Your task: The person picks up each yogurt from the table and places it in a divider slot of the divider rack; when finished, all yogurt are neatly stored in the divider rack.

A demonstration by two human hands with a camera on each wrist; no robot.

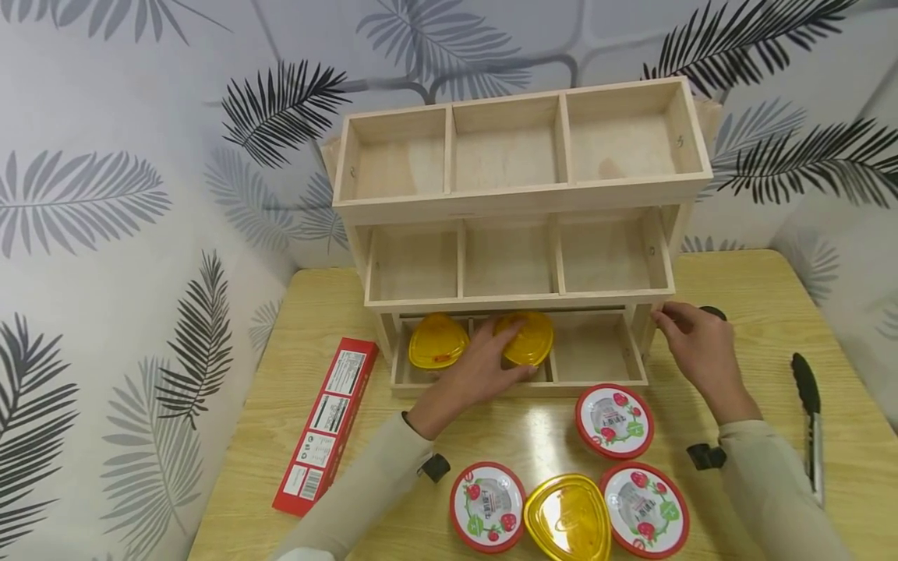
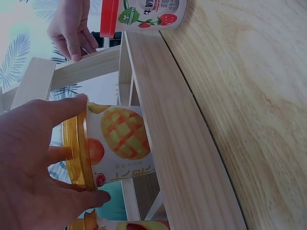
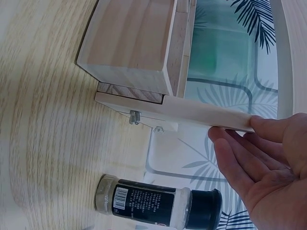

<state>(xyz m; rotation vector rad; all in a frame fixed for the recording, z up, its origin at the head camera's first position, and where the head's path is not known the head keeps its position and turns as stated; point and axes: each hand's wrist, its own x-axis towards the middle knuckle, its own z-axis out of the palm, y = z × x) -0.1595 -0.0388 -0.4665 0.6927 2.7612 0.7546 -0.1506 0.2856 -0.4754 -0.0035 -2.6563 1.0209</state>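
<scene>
My left hand (image 1: 484,362) grips a yellow-lidded cup (image 2: 120,139) by its lid, thumb and fingers spread around the rim. Mango pictures show on its white side, and its base sits behind the front board of the lowest wooden tray (image 1: 596,351), in the middle compartment. Another yellow-lidded cup (image 1: 438,343) stands in the left compartment. My right hand (image 1: 701,354) pinches the upright side post (image 3: 211,112) of the wooden rack (image 1: 519,300) between thumb and fingers, at the rack's right side.
Red-lidded cups (image 1: 487,506) and a yellow-lidded cup (image 1: 568,518) stand in front of the rack. A red box (image 1: 326,428) lies left, tongs (image 1: 810,421) lie right. A black-capped spice jar (image 3: 158,203) stands beside the right post. Two upper trays (image 1: 508,148) overhang the lowest one.
</scene>
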